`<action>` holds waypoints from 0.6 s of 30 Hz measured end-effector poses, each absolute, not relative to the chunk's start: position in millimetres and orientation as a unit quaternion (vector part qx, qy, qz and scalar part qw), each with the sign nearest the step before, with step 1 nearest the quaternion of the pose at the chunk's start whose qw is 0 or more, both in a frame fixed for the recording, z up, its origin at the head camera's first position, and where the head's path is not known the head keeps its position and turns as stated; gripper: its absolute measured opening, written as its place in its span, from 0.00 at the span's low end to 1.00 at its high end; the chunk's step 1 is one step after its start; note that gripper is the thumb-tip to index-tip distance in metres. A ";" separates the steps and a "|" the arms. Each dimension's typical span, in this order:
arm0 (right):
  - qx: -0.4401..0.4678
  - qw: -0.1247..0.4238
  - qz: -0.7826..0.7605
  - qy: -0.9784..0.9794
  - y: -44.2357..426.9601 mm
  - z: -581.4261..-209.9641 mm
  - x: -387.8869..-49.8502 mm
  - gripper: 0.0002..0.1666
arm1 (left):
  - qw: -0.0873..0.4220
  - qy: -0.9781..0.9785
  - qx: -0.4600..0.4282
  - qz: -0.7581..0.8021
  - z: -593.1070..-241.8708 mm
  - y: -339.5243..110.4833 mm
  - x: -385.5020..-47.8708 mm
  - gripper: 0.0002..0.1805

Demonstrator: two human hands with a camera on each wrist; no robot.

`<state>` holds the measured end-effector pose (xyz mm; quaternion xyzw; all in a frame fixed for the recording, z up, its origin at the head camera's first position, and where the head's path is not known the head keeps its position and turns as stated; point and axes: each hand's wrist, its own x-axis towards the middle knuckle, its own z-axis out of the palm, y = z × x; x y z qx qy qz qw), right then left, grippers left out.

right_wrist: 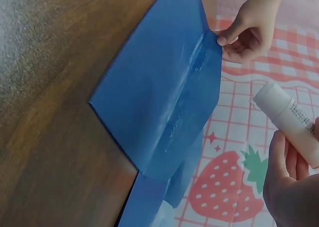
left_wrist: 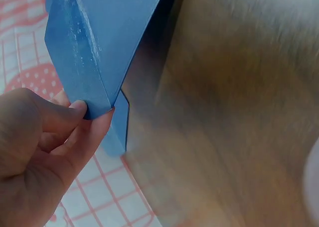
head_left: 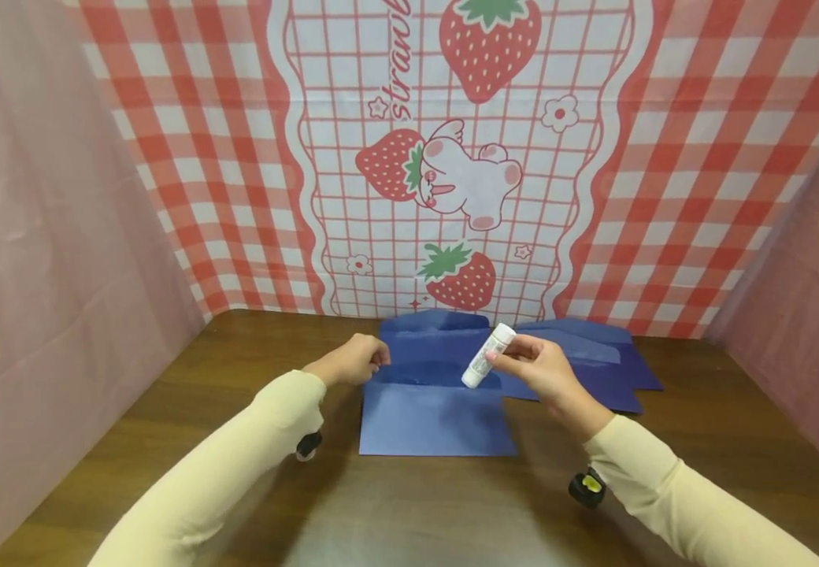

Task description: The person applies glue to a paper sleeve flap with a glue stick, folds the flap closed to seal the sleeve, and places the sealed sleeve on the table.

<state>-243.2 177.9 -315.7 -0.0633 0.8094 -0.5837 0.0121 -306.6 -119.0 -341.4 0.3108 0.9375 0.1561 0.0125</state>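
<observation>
A blue paper envelope (head_left: 438, 423) lies near the middle of the table. Its long flap (right_wrist: 192, 105) shows whitish, shiny smears along the fold in both wrist views. At the left end of that flap, my left hand (head_left: 354, 360) pinches the paper between thumb and fingers. My right hand (head_left: 547, 376) grips a white glue stick (head_left: 487, 358), tilted above the envelope's right part. Printed text shows on the tube, but I cannot tell whether its cap is on. In the right wrist view, the glue stick (right_wrist: 289, 118) is apart from the paper.
More blue paper (head_left: 594, 370), with flaps, lies on the right and behind, overlapping the envelope. The brown wooden table (head_left: 395, 504) runs back to a strawberry-print checked cloth (head_left: 452, 157). Pink curtains (head_left: 48, 260) hang at both sides. Dark wrist devices (head_left: 587, 488) sit under both sleeves.
</observation>
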 end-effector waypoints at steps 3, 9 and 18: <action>-0.077 0.017 -0.587 0.806 175.7 -316.6 -240.1 0.29 | 0.040 0.934 0.308 0.179 -341.5 -114.2 -294.5 0.12; -0.095 0.041 -0.586 0.804 171.0 -317.4 -232.8 0.27 | 0.054 0.921 0.330 0.199 -342.0 -108.1 -272.8 0.12; -0.137 0.058 -0.573 0.806 159.0 -321.9 -221.0 0.26 | 0.056 0.912 0.342 0.219 -349.8 -106.8 -247.2 0.10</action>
